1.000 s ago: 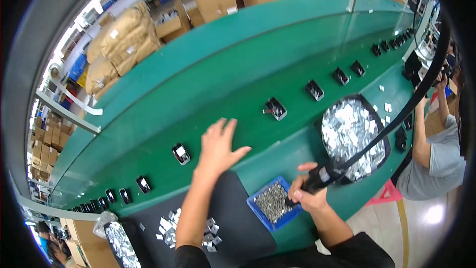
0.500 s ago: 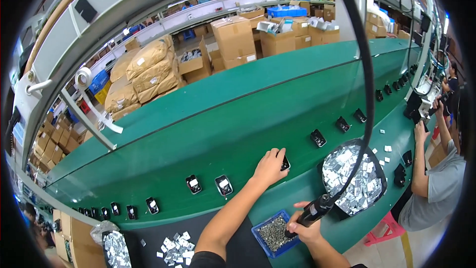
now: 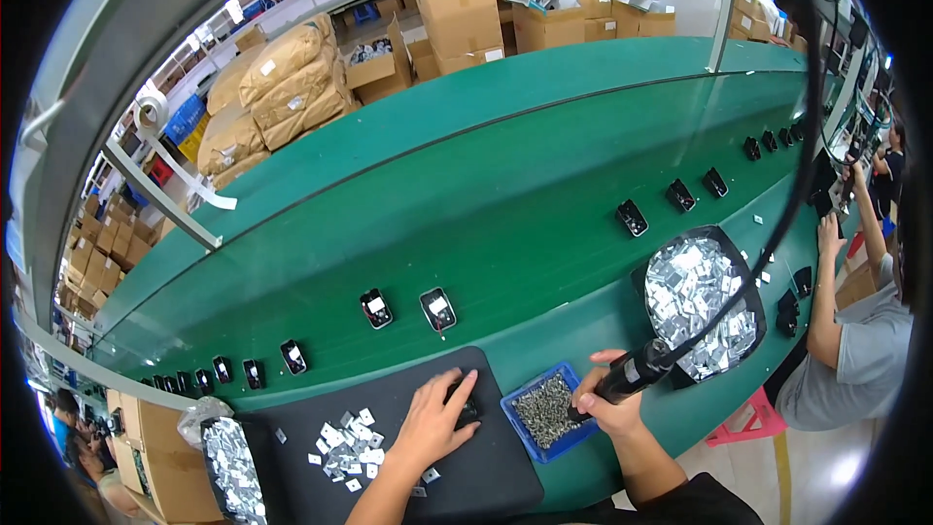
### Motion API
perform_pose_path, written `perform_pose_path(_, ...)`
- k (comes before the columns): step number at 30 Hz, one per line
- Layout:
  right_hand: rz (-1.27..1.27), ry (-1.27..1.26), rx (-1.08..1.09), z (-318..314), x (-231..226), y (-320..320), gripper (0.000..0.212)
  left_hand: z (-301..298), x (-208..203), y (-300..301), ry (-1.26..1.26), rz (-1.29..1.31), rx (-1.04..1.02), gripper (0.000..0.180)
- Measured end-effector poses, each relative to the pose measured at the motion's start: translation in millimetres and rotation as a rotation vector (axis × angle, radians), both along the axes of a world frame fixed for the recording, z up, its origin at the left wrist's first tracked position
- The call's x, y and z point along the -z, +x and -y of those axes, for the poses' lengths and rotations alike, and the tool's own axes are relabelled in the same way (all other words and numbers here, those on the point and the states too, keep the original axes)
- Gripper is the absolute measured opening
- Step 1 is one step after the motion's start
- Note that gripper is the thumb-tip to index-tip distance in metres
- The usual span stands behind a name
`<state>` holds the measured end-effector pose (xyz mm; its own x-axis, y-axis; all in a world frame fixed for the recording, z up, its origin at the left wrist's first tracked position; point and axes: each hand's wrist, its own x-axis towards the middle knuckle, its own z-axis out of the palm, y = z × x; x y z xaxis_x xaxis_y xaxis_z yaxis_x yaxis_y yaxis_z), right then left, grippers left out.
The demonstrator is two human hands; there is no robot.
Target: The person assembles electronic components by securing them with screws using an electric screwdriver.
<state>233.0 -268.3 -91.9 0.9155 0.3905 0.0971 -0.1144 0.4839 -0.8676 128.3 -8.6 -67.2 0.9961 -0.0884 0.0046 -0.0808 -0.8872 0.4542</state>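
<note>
On the black mat (image 3: 292, 437), my left hand (image 3: 432, 423) is closed over a small black plastic casing (image 3: 468, 412), which its fingers partly hide. My right hand (image 3: 612, 410) grips a black corded electric screwdriver (image 3: 634, 372), its tip end over a blue tray (image 3: 510, 420) full of small screws (image 3: 546, 412). Loose small silvery-white plates (image 3: 342, 447) lie in a pile left of my left hand. Beyond the mat, black casings with white inserts (image 3: 438, 308) stand in a row on the green conveyor belt (image 3: 525, 233).
A black bin (image 3: 637, 282) heaped with silvery plates stands right of the screw tray; another plate-filled bin (image 3: 260, 467) is at lower left. The screwdriver's cable (image 3: 792, 204) hangs down on the right. A co-worker in a grey shirt (image 3: 855, 369) sits there. Cardboard boxes (image 3: 457, 15) stand beyond the belt.
My left hand has come back from the belt to the mat, bringing a black casing with it. My right hand and screwdriver stay by the screw tray. The view has tilted downward.
</note>
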Motion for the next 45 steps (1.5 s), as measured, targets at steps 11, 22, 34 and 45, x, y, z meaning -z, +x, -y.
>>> perform_pose_path(11,0.026,0.219,-0.057,17,-2,-5,0.058,8,17,-121,0.089,0.157,-0.501,0.041)
perform_pose_path(22,0.175,0.146,-0.143,15,-8,9,0.06,4,20,-137,-0.01,0.154,-0.61,0.054)
perform_pose_path(34,0.206,0.144,-0.159,18,-3,3,0.06,18,17,-134,-0.09,0.232,-0.616,0.026)
perform_pose_path(45,0.115,0.165,-0.069,10,-4,-1,0.06,21,11,-24,-0.344,0.367,-0.506,0.017)
